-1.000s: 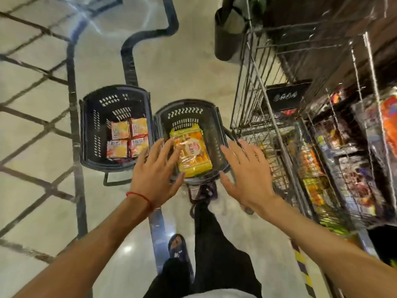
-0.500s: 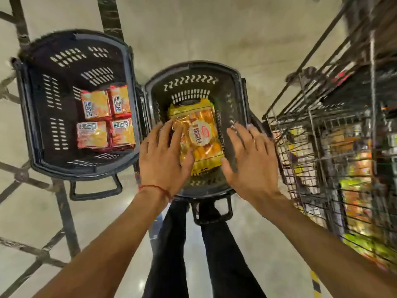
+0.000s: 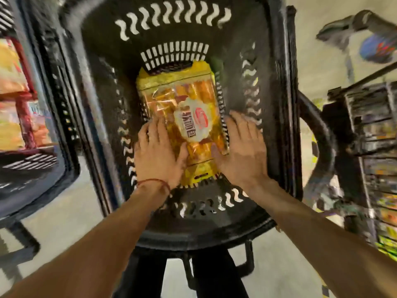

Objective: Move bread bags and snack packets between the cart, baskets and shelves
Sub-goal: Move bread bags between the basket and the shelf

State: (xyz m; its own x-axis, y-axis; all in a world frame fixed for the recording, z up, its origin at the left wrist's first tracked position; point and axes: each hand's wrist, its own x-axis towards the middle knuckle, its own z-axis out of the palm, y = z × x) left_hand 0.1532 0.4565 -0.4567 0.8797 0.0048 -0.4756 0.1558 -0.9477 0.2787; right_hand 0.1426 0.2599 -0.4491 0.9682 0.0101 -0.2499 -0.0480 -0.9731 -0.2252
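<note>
The fingers (image 3: 153, 131) of the left hand (image 3: 158, 154) are laid out nearly straight along the left edge of the yellow packet (image 3: 189, 112), with the thumb set on its film, and those of the right hand (image 3: 241, 151) are spread the same way along the right edge, thumb likewise on top. Nothing is curled round the packet, so both hands are read as flat and unclenched, bracketing it and touching it without a firm hold. Whether any fingertip is tucked under an edge cannot be told. A red thread (image 3: 154, 182) is worn at the left wrist. The packet is found lying flat on the floor of the black basket (image 3: 193, 235), lengthwise and roughly central, and it is the only item seen in that basket. Just beside it on the left a second basket (image 3: 43, 179) is partly shown, with orange and red packets (image 3: 12, 87) blurred inside. At the right a wire rack (image 3: 373, 134) of goods is blurred too. As a judgement, the work is taken to be midway: some packets are already sorted into baskets, while this one is either about to be lifted out or just set down, which cannot be settled, and its transfer to a cart or shelf would remain to be done
</note>
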